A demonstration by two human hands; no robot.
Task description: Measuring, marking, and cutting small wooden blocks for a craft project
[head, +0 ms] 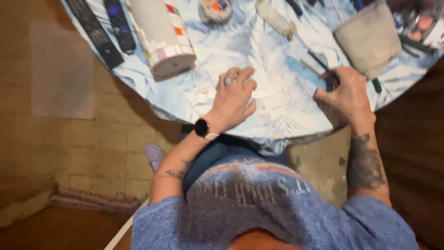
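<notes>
We see the left hand [235, 98] at the centre of the frame, palm down on the pale blue and white cloth of the round table [277, 111], its fingers loosely curled and slightly apart, clamped on nothing that we can make out; a ring shows on one finger and a dark watch [202, 127] sits at the wrist; just beside the hand, toward the left, lie a few small white tile pieces [200, 97], close to its thumb side but whether touching we cannot tell. The right hand [344, 95], right of centre, is closed, its fingers pinched together on thin dark sticks [319, 65] that slant up and to the left out of the fist; what kind of tool they are the blur hides.

Just above the right hand stands a grey pot [370, 39], tilted in view, its inside hidden from us; at upper left lies a white cylinder [162, 34] on its side, partly covered with small coloured squares; at top centre sits a small round dish [216, 9] with coloured bits in it; two dark flat remotes [108, 30] rest at the table's upper left edge.
</notes>
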